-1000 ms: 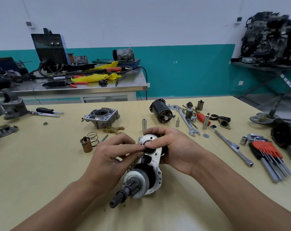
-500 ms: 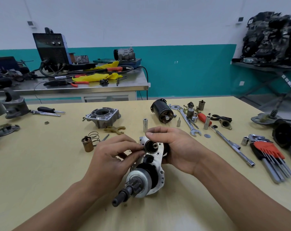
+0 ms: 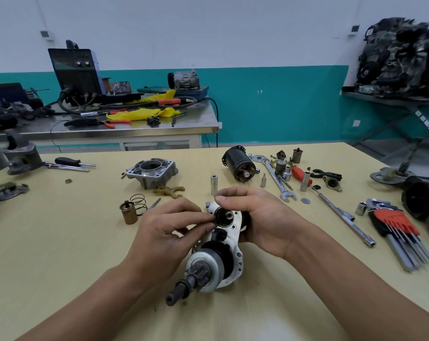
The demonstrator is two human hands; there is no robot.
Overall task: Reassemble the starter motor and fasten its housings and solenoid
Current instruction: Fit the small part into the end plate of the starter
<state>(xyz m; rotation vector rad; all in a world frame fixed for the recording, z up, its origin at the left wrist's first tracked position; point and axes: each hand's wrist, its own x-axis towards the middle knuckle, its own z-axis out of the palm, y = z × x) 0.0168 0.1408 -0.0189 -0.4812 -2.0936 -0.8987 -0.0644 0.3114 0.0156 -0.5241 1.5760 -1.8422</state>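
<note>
- The starter motor (image 3: pixel 235 265), only partly assembled, lies on the tabletop (image 3: pixel 61 242) in the middle of the view. Its pinion shaft points toward 7 o'clock and its silver end plate faces the camera.
- The left hand (image 3: pixel 164 232) comes in from 8 o'clock. Its thumb and forefinger are narrow, with the tips pinched at the 9 o'clock rim of the black round cup (image 3: pixel 223 217) at the plate's upper end. I cannot tell whether a small part sits between them.
- The right hand (image 3: pixel 265 217) comes in from 4 o'clock and grips the plate's far side. Its fingers curl behind the plate, and the forefinger bends over the cup at 12 o'clock.
- At 11 o'clock from the motor stands a grey aluminium housing (image 3: pixel 152 172), with a tan fork lever (image 3: pixel 169 190) just in front of it.
- At 9 to 10 o'clock a brass plunger (image 3: pixel 128 212) stands upright, touching a coil spring (image 3: pixel 138 203).
- At 12 to 1 o'clock a black cylindrical motor body (image 3: pixel 238 163) lies on its side, with a small socket (image 3: pixel 214 184) upright near it.
- At 2 to 3 o'clock lie an open-end wrench (image 3: pixel 277 179), a long extension bar (image 3: pixel 341 215) and a red-holdered set of hex keys (image 3: pixel 395 225).
</note>
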